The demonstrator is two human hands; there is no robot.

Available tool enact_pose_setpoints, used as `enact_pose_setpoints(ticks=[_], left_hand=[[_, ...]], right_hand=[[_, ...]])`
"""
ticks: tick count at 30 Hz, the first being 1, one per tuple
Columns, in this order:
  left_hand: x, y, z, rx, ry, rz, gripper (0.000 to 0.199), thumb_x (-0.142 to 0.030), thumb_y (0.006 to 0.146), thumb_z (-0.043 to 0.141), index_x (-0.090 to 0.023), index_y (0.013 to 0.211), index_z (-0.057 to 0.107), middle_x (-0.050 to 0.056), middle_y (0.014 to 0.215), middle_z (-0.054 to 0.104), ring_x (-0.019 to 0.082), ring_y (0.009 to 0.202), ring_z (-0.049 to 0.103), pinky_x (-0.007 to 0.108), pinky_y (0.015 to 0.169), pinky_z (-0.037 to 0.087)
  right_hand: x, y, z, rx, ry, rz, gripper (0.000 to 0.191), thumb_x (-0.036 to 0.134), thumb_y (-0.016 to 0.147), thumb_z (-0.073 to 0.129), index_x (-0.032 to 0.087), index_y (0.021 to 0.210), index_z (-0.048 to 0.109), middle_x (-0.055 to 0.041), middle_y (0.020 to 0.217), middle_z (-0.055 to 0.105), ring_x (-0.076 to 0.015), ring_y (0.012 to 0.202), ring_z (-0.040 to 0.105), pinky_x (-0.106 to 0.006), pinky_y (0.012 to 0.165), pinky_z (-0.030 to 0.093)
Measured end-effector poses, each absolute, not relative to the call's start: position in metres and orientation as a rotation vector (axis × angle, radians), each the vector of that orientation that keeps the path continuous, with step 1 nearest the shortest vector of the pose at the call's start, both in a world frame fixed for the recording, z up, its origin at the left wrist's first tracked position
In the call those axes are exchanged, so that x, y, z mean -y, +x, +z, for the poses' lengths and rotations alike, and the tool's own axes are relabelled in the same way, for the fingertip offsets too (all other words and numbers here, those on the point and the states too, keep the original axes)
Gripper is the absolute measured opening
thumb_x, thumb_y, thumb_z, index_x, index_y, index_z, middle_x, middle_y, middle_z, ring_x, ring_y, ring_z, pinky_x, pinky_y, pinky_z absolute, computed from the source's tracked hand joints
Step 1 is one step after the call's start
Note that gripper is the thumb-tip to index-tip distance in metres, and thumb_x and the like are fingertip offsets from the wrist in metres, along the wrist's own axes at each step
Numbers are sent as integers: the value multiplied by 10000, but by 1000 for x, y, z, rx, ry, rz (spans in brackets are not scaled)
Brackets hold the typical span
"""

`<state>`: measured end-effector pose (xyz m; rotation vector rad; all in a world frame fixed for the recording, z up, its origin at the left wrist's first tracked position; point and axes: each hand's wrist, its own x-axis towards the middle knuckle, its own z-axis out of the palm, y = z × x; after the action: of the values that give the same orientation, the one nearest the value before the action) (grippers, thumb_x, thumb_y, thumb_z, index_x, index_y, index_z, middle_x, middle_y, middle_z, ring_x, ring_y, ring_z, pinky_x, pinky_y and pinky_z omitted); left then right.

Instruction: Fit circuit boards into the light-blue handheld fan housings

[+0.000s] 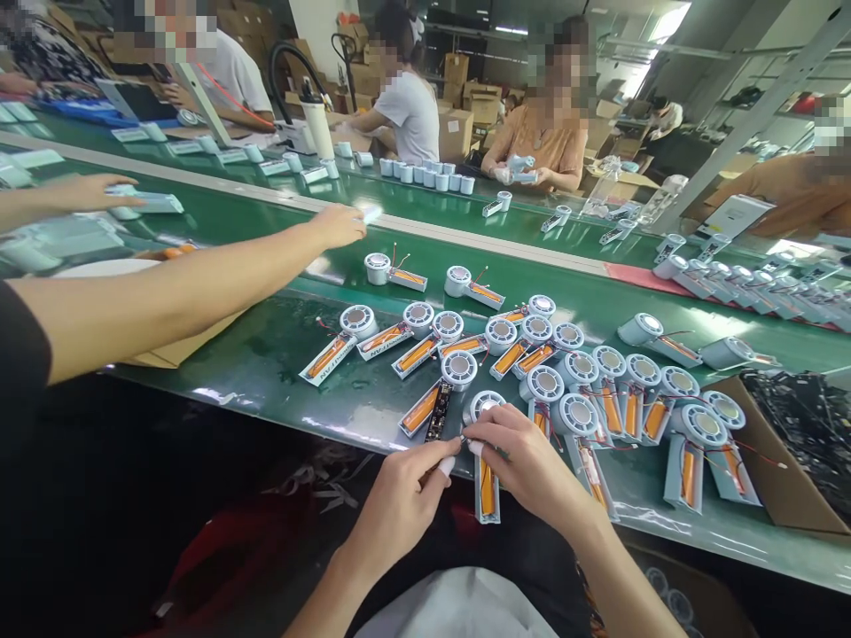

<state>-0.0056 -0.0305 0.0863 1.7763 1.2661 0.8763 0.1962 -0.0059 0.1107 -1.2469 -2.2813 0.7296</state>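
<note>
My left hand [402,489] and my right hand [528,456] meet at the table's front edge, fingertips pinched together. Between them is a tiny dark piece, too small to name; both thumbs have white covers. Under my right hand lies a handheld fan body [487,501], with a round head and an orange battery in its open handle, which points toward me. A narrow black circuit board [439,410] rises just beyond my left fingers; whether they touch it I cannot tell. Beside it rests another fan body [458,369] with its orange battery showing.
Several more open fan bodies [542,383] crowd the green table [266,390] ahead and to the right. A cardboard box [775,478] of black boards stands at right. A co-worker's arm [199,292] reaches across from the left. A pale conveyor edge strip [498,237] runs behind; other people sit beyond.
</note>
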Motion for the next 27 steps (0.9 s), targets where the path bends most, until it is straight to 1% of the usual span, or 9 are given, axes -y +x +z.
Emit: enact_pose_setpoints(ticks=[2,4,9,13,15,18,21,24,27], left_hand=[[28,-9,85,-1233,1730,834,327,-156,925,500,-200,1141,743,54,1057,796,145,714,748,235,749,608],[25,-12,84,-1208,1726,816,319,-167,929,503,-210,1124,752,51,1057,797,166,785,755,241,745,607],[26,-3,84,-1226,1803,924,325,-151,940,477,-213,1116,743,68,1089,784,213,1028,733,297,909,574],[41,15,99,-1204,1849,983,353,-197,991,417,-217,1218,686,93,1244,719,217,1141,682,314,998,526],[48,19,106,-1160,1782,927,361,-257,1017,392,-233,1246,670,84,1289,699,221,1191,655,315,1023,508],[48,19,107,-1237,1552,872,400,-342,1041,331,-239,1129,707,71,1131,756,228,1051,699,323,921,545],[39,22,92,-1351,1383,866,290,-391,981,486,-202,1046,696,85,999,764,232,844,708,331,771,553],[29,30,78,-1176,1238,788,321,-406,899,628,-165,1107,672,106,994,766,238,812,715,331,726,545],[25,35,76,-898,997,772,376,-455,857,693,-144,1068,671,110,953,770,247,855,725,339,764,547]], right_hand=[[5,199,111,2303,-1220,758,244,76,976,511,225,1071,679,-48,992,644,-209,935,584,-321,808,491],[5,199,111,2313,-1214,742,236,85,982,495,215,1058,677,-55,989,648,-214,933,582,-323,807,487],[12,191,115,2202,-1361,704,235,186,1013,456,210,1064,684,-71,957,672,-228,886,603,-325,767,469],[22,190,119,1910,-1519,1048,308,398,1038,438,218,1074,685,-10,730,639,-174,653,570,-275,613,418],[24,193,116,1693,-1533,1217,339,474,998,502,205,1112,674,-3,719,635,-167,643,565,-265,597,418],[24,198,107,1408,-1442,1405,325,484,909,631,173,994,675,-9,727,634,-163,671,570,-265,632,447],[21,201,101,1218,-1258,1575,279,449,861,683,175,843,637,21,645,586,-128,603,517,-249,612,440],[22,199,99,1105,-1106,1671,245,406,848,700,181,804,616,48,590,537,-95,539,441,-217,551,389],[26,198,100,1092,-969,1714,227,391,857,708,180,830,630,48,599,530,-89,545,428,-209,556,386]])
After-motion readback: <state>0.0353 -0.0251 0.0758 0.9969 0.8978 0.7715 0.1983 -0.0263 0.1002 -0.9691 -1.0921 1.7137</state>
